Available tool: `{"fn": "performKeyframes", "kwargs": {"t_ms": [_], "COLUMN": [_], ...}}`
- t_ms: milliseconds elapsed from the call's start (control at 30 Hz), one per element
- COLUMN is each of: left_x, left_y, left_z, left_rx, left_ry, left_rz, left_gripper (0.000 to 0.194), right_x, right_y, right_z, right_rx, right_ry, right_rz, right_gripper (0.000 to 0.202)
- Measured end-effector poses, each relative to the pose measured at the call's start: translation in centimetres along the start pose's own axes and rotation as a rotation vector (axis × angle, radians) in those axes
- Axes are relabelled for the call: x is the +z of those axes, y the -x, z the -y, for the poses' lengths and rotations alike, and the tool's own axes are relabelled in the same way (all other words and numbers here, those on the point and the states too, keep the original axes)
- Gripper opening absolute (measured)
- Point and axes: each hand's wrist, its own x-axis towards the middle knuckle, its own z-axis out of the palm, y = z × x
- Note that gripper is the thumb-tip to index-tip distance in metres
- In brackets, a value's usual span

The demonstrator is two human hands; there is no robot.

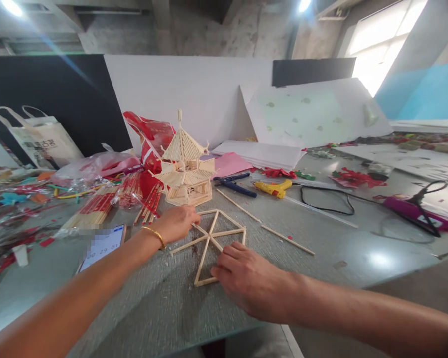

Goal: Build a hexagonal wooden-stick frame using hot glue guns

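A flat wooden stick frame [227, 232] with spokes meeting at its centre lies on the grey table [153, 298]. My left hand [177, 222], with a gold bangle at the wrist, has its fingers closed at the frame's upper left corner. At the lower right side, my right hand [242, 273] is closed over the frame's edge and hides that corner. Its fingertips are partly hidden. Just behind the frame stands a small pavilion model [188, 169] made of sticks. Two loose sticks [287, 240] lie to the right.
Dark blue pliers [237, 185] and a yellow glue gun [274, 189] with a black cord lie behind the frame. A phone [103, 248] showing a timer, bundled sticks [93, 206] and plastic bags are at the left. A purple tool [418, 211] is at the right.
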Motion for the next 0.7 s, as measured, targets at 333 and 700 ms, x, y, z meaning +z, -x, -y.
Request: {"fn": "performKeyframes", "kwargs": {"t_ms": [333,700], "left_x": [-0.6,-0.9], "left_y": [1.5,4.0], "left_z": [0.5,-4.4], "left_rx": [0.011,-0.218], "left_ry": [-0.036,0.002], "left_rz": [0.088,0.125], "left_gripper": [0.018,0.021], "right_x": [-1.5,-1.3], "right_y": [0.6,2.8], "right_z": [-1.8,-8.6], "right_rx": [-0.128,-0.123], "right_ry": [0.024,0.065], "right_rz": [0.043,0.017], "right_gripper": [0.005,0.019]}}
